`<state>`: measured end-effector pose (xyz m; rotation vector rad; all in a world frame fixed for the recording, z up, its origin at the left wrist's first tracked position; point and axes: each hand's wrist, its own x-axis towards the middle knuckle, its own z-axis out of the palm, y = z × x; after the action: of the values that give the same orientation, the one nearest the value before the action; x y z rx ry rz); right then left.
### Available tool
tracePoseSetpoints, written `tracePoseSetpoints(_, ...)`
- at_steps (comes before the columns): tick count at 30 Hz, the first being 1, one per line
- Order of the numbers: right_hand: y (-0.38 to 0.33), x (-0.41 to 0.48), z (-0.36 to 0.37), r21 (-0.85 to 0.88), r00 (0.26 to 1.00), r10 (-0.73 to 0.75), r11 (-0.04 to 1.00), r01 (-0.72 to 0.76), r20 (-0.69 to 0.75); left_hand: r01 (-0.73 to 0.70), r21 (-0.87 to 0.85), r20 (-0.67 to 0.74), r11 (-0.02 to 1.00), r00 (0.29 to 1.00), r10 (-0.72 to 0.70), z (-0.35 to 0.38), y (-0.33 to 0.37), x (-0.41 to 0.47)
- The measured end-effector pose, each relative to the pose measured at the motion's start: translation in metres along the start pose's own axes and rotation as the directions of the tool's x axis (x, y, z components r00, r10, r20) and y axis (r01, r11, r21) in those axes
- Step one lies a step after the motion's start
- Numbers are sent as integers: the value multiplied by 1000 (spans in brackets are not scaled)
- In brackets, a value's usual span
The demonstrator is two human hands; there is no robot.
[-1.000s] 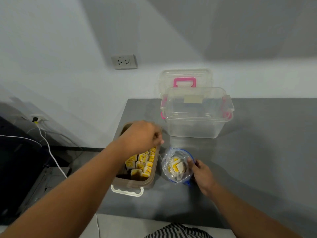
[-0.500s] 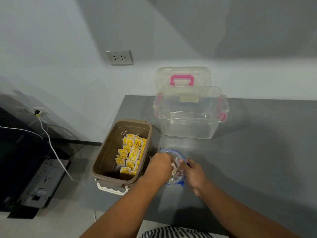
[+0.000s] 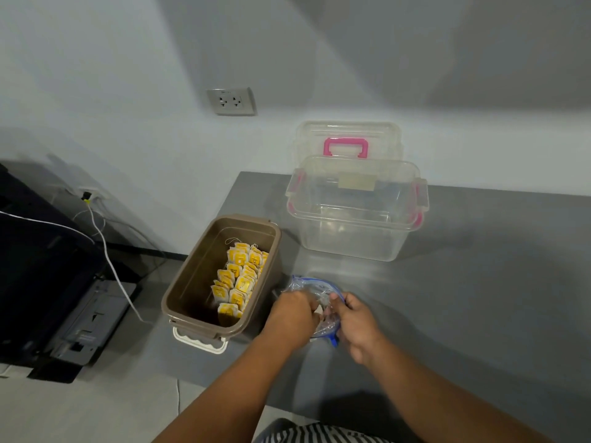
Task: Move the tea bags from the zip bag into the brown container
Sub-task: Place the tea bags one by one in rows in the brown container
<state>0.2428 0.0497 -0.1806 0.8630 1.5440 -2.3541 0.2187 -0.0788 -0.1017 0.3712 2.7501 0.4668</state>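
Grip: your right hand pinches the rim of the limp clear plastic zip bag on the grey tabletop, what your left hand holds inside unseen — the yellow-tagged paper tea bags look light, tearable — pinch corners gently.

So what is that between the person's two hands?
In the head view, a clear plastic zip bag with a blue rim: the right hand grips its edge, the left hand reaches into it.
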Motion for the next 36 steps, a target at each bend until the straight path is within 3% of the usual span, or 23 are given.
tracePoseSetpoints(9,-5,2,-1,76,999,12,997,-15,42,-2,-186,-210,983,977,-37,-9,5,-1)
tracePoseSetpoints(14,-9,4,-2,153,999,25,988,-32,49,5,-270,-180,963,982,-55,-16,3,0)
tracePoseSetpoints(21,-12,7,-1,153,996,38,987,-50,79,-40,-177,-63,983,998,29,-26,3,0)
tracePoseSetpoints(25,-13,9,1,154,997,48,986,-57,61,-54,24,-35,998,998,54,-30,0,8)
tracePoseSetpoints(32,-15,15,4,149,1000,28,988,-29,6,-151,250,79,956,988,136,-36,11,26)
tracePoseSetpoints(36,-13,16,10,131,999,18,991,-14,-27,-239,273,77,932,971,226,-46,13,33)
